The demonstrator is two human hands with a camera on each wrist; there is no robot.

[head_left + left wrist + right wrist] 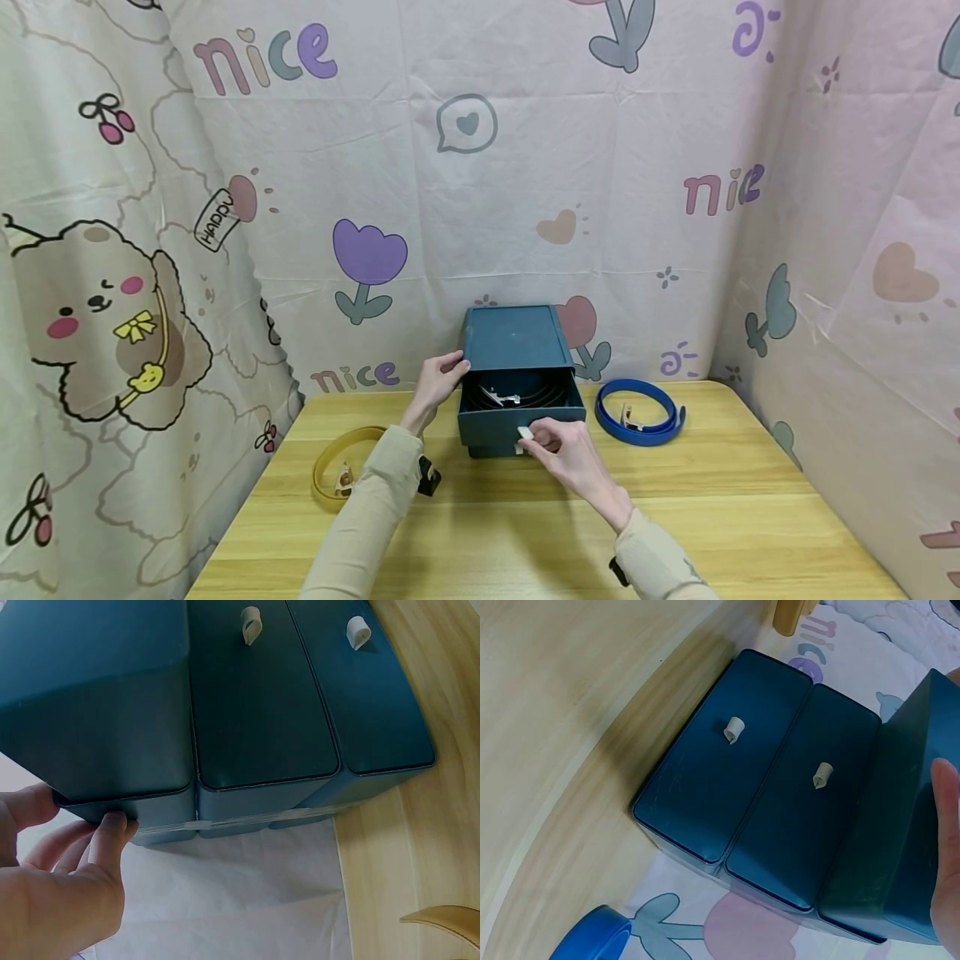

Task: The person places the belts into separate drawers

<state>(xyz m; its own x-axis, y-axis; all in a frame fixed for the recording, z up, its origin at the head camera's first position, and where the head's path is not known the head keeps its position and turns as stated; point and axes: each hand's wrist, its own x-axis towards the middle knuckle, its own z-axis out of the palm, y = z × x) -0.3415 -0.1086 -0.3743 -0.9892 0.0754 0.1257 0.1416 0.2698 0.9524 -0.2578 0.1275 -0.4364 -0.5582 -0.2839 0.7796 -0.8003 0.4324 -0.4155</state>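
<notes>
A dark blue-green drawer box with three stacked drawers stands at the back of the table. Its top drawer is pulled out towards me, and a coiled black belt with a silver buckle lies inside. With the right hand I pinch the white pull tab on that drawer's front. My left hand holds the box's upper left edge, thumb at the top corner and fingertips against the side. Both lower drawers are shut, each with a small white tab.
A coiled blue belt lies on the table right of the box. On the left is a coiled yellow belt, partly hidden by my left sleeve. A printed cloth hangs right behind the box and down both sides of the wooden table.
</notes>
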